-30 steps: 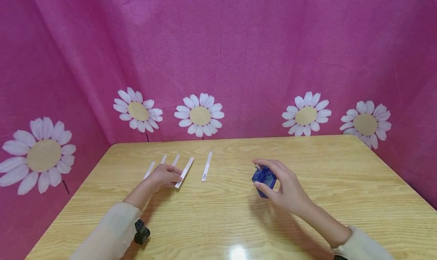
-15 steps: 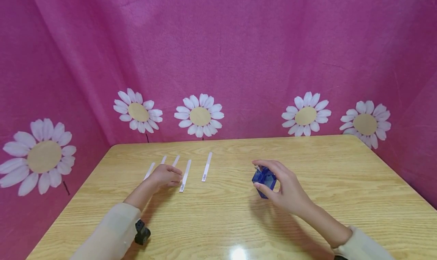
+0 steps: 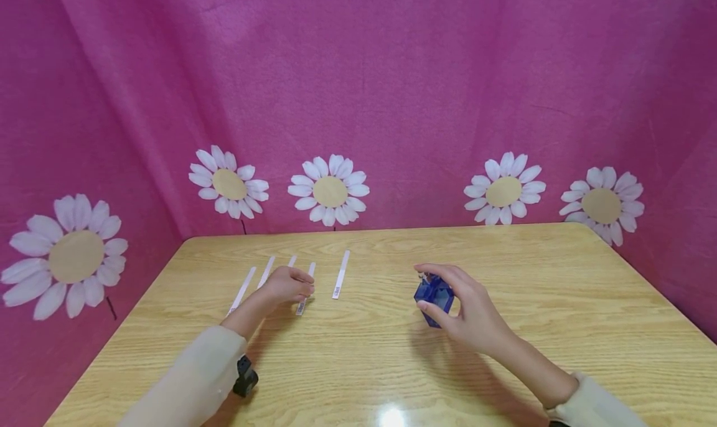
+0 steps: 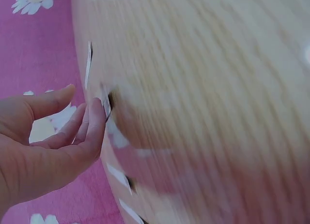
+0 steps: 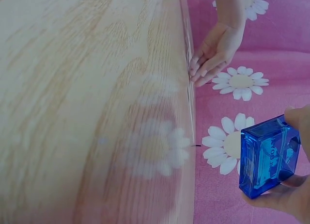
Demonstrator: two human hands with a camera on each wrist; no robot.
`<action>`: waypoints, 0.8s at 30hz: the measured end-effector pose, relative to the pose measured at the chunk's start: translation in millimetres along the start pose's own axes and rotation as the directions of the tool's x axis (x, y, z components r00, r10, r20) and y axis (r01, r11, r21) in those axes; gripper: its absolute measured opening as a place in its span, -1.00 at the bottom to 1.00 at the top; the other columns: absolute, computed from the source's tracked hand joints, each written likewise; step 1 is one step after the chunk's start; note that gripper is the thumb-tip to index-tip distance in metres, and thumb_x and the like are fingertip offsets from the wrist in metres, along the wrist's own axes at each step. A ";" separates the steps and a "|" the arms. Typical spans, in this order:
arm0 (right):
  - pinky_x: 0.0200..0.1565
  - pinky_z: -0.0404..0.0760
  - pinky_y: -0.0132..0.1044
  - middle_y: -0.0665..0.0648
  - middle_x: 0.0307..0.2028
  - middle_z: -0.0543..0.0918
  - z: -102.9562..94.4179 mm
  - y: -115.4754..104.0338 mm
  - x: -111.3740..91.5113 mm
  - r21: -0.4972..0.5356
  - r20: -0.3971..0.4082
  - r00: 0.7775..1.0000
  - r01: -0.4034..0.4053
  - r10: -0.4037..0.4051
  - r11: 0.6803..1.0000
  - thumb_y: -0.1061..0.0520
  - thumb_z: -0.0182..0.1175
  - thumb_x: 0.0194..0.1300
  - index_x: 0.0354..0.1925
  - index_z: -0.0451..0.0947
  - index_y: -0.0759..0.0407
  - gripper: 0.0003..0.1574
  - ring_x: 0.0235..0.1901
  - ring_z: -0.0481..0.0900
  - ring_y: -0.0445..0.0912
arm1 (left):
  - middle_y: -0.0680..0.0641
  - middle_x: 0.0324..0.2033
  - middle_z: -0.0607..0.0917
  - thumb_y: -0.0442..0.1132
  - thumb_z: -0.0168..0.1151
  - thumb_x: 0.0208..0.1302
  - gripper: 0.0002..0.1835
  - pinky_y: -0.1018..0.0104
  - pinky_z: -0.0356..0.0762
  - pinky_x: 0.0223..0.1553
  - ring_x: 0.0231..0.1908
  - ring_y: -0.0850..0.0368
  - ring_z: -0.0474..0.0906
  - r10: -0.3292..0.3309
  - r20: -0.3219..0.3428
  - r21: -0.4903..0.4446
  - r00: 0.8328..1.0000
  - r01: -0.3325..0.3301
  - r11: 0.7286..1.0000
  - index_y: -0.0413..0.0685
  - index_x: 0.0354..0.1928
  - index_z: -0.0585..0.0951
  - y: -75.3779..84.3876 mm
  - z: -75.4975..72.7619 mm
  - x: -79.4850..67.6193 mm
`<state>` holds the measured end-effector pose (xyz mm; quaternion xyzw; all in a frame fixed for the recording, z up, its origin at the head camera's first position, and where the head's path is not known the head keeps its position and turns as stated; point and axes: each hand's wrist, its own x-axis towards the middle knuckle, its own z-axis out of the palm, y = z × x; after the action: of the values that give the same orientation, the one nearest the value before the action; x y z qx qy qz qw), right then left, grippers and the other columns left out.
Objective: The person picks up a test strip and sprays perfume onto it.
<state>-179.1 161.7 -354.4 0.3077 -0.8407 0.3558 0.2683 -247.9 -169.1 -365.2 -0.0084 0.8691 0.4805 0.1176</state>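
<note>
My right hand (image 3: pixel 476 309) grips a blue glass perfume bottle (image 3: pixel 434 297) between thumb and fingers, above the right half of the table. The right wrist view shows the boxy bottle (image 5: pixel 269 156) tilted, with lettering on one face. On the left, my left hand (image 3: pixel 287 286) reaches over a white paper test strip (image 3: pixel 300 307) and hides its middle. Seen from the left wrist, that hand (image 4: pixel 63 141) has its thumb apart from loosely bent fingers, and the fingertips are right at a strip (image 4: pixel 107 103). Another strip (image 3: pixel 340 275) with printing at its near end lies to the right.
More white strips, such as the leftmost strip (image 3: pixel 243 289), lie in a row left of and behind the left hand. The wooden table (image 3: pixel 370 365) ends at a pink curtain (image 3: pixel 392 103) with daisies. A black wrist camera (image 3: pixel 245 377) hangs below the left sleeve.
My left hand lets go of the strip, which settles on the table a little nearer me. The hand then shifts right, over that strip. The right hand and bottle stay put.
</note>
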 end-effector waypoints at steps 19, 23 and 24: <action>-0.17 0.70 -0.24 0.07 0.04 0.62 -3.4 1.6 -1.3 -0.011 0.018 1.000 0.003 -0.003 1.000 0.22 0.42 0.06 0.17 0.48 0.07 -0.33 0.03 0.55 -0.16 | -0.19 -0.21 0.71 -0.38 0.40 0.01 -0.75 0.27 0.62 -0.17 -0.23 0.06 0.61 0.045 -0.074 0.199 0.996 -0.029 0.980 -0.30 -0.22 0.65 25.2 41.2 20.8; -0.18 0.70 -0.24 0.06 0.04 0.62 -3.6 1.2 -1.7 -0.005 0.018 1.000 -0.001 0.001 1.000 0.23 0.42 0.05 0.16 0.49 0.08 -0.33 0.02 0.55 -0.17 | -0.22 -0.16 0.69 -0.42 0.46 -0.11 -0.67 0.20 0.62 -0.11 -0.14 -0.03 0.60 0.062 -0.107 0.237 0.992 -0.035 0.971 -0.32 -0.22 0.62 28.6 48.0 22.5; -0.18 0.71 -0.23 0.06 0.04 0.62 -3.6 1.1 -1.9 -0.004 0.015 1.000 0.000 0.000 1.000 0.24 0.42 0.05 0.16 0.49 0.09 -0.33 0.02 0.55 -0.17 | -0.23 -0.15 0.69 -0.43 0.46 -0.13 -0.64 0.19 0.63 -0.10 -0.12 -0.06 0.60 0.068 -0.114 0.249 0.991 -0.038 0.968 -0.32 -0.20 0.62 29.0 49.0 22.5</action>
<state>-177.8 165.7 -354.0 0.3097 -0.8433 0.3520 0.2626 -263.8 -110.3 -370.9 0.0002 0.9274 0.3706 0.0515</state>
